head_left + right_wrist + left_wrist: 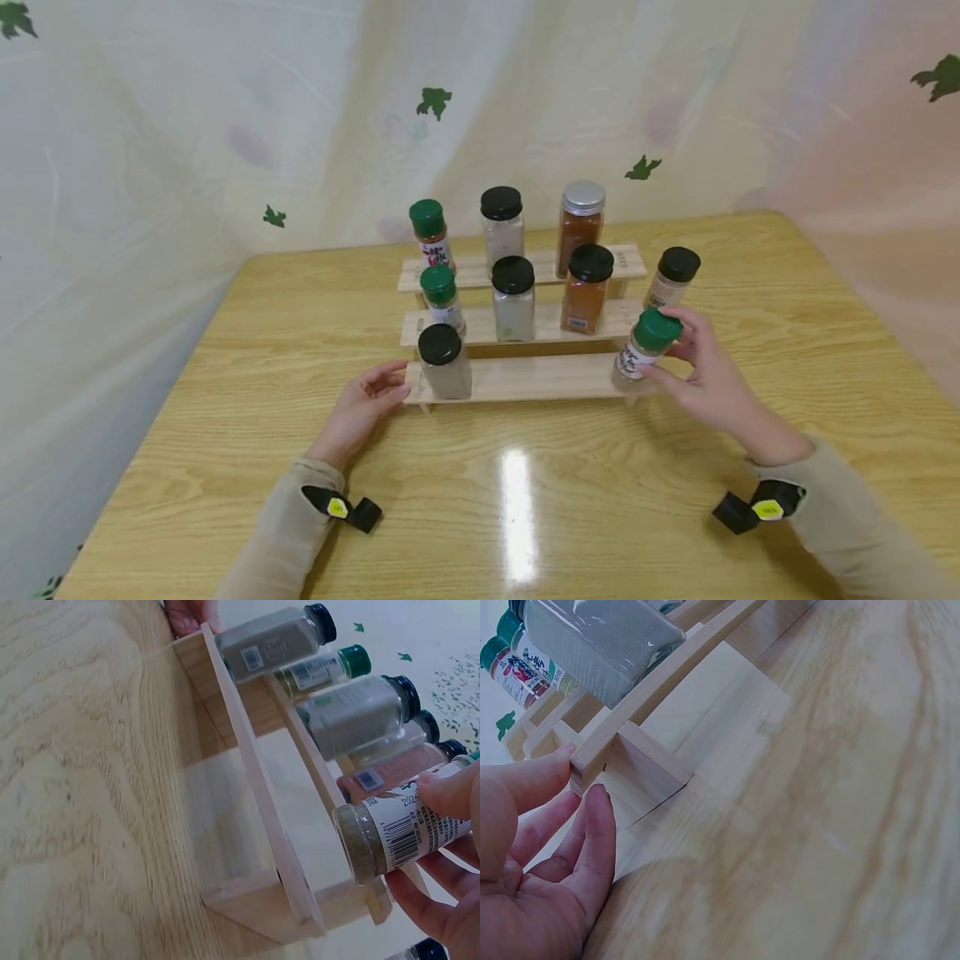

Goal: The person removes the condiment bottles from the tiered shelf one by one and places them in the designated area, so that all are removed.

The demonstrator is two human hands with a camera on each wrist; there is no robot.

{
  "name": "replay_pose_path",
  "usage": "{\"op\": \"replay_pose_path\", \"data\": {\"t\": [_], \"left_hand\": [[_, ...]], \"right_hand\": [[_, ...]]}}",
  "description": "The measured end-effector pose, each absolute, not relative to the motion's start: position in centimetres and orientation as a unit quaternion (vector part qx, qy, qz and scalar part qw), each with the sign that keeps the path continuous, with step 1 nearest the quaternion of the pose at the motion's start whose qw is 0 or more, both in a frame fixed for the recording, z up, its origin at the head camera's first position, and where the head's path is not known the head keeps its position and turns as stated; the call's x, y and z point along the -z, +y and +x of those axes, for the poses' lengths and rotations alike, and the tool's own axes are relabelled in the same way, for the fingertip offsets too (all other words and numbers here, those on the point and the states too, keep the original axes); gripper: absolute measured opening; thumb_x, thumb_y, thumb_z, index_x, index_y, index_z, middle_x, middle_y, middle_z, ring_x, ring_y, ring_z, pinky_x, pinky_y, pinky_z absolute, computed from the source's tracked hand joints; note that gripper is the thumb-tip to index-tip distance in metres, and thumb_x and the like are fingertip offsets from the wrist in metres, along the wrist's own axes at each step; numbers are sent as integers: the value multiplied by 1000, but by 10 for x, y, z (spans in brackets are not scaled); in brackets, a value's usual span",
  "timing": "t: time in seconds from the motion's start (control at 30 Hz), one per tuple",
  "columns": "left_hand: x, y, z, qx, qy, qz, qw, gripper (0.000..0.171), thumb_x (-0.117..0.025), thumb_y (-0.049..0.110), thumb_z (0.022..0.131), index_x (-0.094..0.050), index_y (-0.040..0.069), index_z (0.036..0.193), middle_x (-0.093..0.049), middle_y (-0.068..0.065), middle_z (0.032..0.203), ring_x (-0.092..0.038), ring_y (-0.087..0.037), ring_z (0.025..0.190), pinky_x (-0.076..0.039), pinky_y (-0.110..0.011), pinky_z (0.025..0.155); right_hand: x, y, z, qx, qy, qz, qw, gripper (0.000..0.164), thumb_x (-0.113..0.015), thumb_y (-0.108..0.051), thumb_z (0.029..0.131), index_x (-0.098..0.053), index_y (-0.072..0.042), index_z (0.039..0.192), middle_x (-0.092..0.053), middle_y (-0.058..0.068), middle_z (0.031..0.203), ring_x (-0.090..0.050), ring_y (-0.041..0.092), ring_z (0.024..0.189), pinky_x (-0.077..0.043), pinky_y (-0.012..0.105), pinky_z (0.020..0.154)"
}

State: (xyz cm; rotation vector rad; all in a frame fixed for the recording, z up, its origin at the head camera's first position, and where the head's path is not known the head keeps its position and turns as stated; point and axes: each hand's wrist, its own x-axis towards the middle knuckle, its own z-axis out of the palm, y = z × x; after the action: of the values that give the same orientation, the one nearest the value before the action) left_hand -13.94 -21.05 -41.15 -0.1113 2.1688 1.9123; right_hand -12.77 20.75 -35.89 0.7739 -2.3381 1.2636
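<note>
My right hand [708, 371] grips a small green-capped spice jar [647, 343] between thumb and fingers, tilted, at the right end of the front step of a three-step wooden spice rack [543, 377]. In the right wrist view, brown-grey powder fills the base of the held spice jar [401, 825], under a white barcode label. My left hand [369, 400] pinches the left end of that front step, thumb on top and fingertips below, as the left wrist view shows. Beside it on this step stands a black-capped jar [446, 367] of greyish powder.
The middle step carries a green-capped jar [442, 298], a pale jar [513, 300] and an orange jar [587, 292]. Behind are a red-labelled jar [432, 237], a white jar [502, 225] and a silver-lidded jar [580, 229]. Another black-capped jar [672, 279] stands right of the rack.
</note>
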Motion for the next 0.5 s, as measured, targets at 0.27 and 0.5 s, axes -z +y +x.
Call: {"op": "replay_pose_path", "data": {"t": [0.27,0.5], "left_hand": [[412,-210,-139,-656,743,-40,127,47,-56,1,93,-43,-4,137,-56,4,100,-57,-1,86,-52,-17,77],[410,-210,-139,-652,746,-42,127,47,-58,3,92,-44,-4,137,-56,3,99,-57,-1,85,-52,-16,76]], "right_hand": [[363,225,-128,-447,-839,248,186,84,-65,30,64,-24,5,133,-43,-32,116,-47,-16,102,-40,1,83],[367,241,-125,-449,-851,212,170,83,-64,28,68,-22,3,136,-43,-33,114,-47,-16,98,-42,1,79]]}}
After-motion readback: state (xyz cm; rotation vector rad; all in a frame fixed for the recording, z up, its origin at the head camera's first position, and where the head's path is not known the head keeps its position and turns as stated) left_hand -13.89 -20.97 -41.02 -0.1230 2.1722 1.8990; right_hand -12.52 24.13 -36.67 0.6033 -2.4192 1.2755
